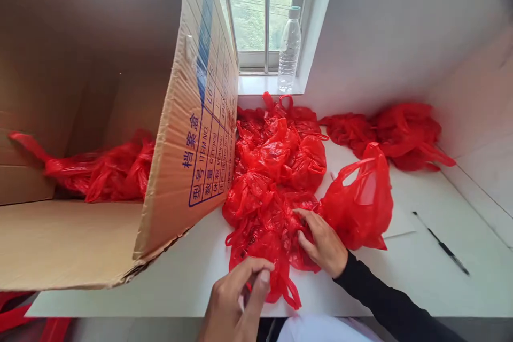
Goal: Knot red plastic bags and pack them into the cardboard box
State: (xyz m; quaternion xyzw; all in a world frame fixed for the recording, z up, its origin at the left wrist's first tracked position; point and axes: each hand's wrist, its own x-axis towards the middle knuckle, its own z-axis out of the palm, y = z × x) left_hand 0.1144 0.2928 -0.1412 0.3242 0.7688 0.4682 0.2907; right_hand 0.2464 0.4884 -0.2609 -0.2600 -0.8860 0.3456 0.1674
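Note:
Several knotted red plastic bags (276, 155) are heaped on the white table in front of me. My left hand (240, 296) is at the near edge of the heap, thumb and forefinger curved with their tips slightly apart, over the nearest red bag (266, 248). I see nothing held between them. Resting against the bags at the right of the heap is my right hand (323, 243), its thumb and fingers spread on the red plastic. Just beyond it stands a fuller red bag (360, 203) with its handles up. What the bags contain is hidden.
A large open cardboard box (192, 133) lies at the left, with red bags (108, 171) inside. More red bags (401, 133) lie against the wall at the back right. A black pen (443, 246) is on the table. An upright plastic bottle (289, 51) stands on the windowsill (256, 85).

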